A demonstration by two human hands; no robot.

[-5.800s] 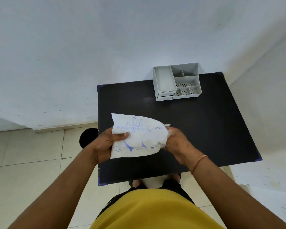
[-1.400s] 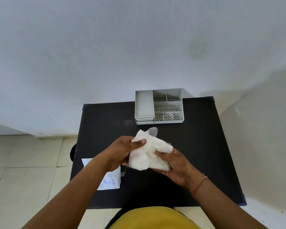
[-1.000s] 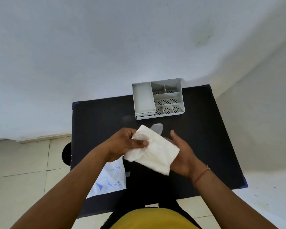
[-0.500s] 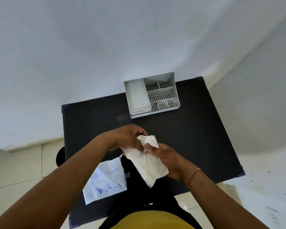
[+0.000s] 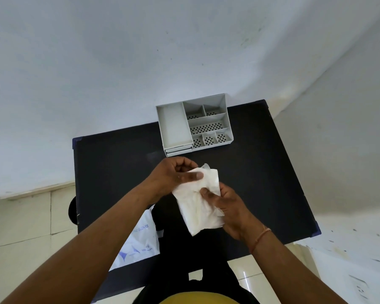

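Note:
A folded stack of thin white plastic gloves [image 5: 198,205] is held above the black table [image 5: 261,183]. My left hand [image 5: 176,176] pinches its top edge between thumb and fingers. Underneath the stack my right hand [image 5: 228,209] grips it, thumb pressed on its front. The white glove packet with blue print [image 5: 138,242] lies on the table at the near left, partly hidden by my left forearm.
A grey desk organiser [image 5: 193,125] with one long tray and several perforated compartments stands at the table's far edge against the white wall. Tiled floor lies to the left, and a white ledge runs on the right.
The packet, held in both hands 5.8 s ago, now lies on the table. The glove stack came out and has turned upright; my left hand now pinches its top edge.

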